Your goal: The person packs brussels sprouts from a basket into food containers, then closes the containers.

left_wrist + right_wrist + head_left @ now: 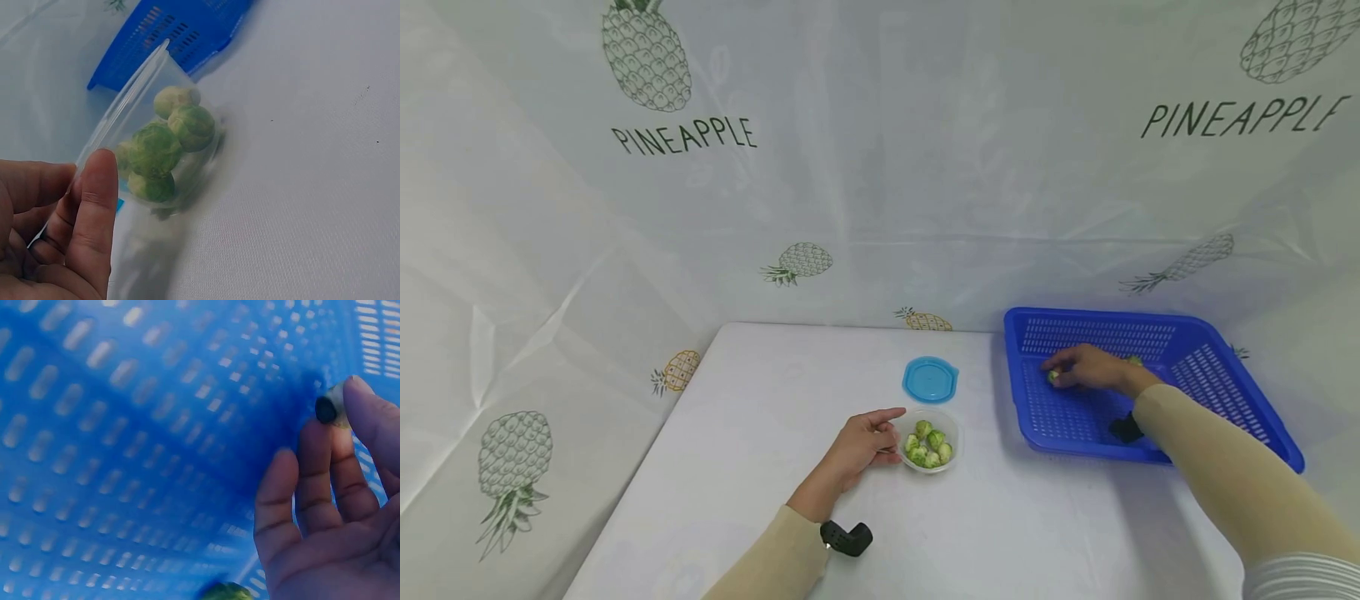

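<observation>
My left hand grips the left edge of a clear plastic bowl. In the left wrist view its thumb lies against the bowl wall, with fingers at the rim. Several green Brussels sprouts sit inside the bowl. Inside the blue plastic basket at the right, my right hand pinches one small Brussels sprout between thumb and fingers. The sprout's dark cut end shows in the right wrist view. Another sprout lies in the basket, partly hidden behind the right wrist.
A round blue lid lies flat on the white table, just behind the bowl. The basket's slotted walls rise around my right hand. Behind the table hangs a pale sheet printed with pineapples.
</observation>
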`<state>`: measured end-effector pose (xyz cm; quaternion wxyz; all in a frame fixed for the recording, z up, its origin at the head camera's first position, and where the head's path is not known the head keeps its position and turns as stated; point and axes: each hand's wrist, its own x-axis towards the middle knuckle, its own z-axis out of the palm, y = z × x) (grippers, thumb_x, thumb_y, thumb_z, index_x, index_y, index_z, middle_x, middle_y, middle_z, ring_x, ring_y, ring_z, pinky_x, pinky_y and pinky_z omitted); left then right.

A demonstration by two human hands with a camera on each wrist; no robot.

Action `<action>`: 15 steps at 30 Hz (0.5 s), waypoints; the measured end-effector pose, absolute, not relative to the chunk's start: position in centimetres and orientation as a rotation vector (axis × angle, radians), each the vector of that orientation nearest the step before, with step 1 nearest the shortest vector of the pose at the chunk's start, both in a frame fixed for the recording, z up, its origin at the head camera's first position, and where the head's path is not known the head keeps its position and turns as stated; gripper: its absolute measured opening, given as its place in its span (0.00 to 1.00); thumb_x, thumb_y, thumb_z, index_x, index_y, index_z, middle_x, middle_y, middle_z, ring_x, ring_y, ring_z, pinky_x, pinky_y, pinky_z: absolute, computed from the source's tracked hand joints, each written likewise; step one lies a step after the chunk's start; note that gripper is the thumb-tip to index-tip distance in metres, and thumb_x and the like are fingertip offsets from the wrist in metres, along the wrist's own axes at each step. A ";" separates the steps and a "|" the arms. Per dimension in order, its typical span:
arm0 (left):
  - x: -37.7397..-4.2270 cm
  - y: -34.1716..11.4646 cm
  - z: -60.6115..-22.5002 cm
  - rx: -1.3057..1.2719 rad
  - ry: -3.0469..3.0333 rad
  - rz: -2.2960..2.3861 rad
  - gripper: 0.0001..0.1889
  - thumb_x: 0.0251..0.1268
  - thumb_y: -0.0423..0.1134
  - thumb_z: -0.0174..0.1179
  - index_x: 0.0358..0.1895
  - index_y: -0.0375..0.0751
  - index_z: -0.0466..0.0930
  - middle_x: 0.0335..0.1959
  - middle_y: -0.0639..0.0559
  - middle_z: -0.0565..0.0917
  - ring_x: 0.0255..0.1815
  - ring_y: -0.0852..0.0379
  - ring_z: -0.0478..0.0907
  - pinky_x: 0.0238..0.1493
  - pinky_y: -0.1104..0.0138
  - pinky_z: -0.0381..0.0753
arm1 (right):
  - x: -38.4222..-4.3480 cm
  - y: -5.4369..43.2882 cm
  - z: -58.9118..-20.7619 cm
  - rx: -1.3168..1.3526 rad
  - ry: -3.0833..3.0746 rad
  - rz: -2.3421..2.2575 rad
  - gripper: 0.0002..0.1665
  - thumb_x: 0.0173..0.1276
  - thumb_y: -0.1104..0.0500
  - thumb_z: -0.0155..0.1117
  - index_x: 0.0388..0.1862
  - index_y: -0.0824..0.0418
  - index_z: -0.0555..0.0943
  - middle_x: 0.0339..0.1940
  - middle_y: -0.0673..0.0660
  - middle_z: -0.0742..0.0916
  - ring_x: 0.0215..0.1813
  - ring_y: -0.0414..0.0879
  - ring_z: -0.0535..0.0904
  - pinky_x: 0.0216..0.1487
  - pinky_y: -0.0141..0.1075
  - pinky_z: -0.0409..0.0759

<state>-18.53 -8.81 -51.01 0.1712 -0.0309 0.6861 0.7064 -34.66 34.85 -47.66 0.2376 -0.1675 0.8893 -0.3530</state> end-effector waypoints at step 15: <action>-18.3 -8.6 -50.7 -0.085 1.949 1.997 0.27 0.71 0.25 0.57 0.72 0.40 0.78 0.38 0.52 0.75 0.34 0.58 0.79 0.41 0.65 0.92 | -34.3 34.1 -46.1 -0.474 2.495 -1.146 0.23 0.76 0.61 0.65 0.66 0.70 0.80 0.63 0.67 0.85 0.64 0.58 0.81 0.61 0.46 0.86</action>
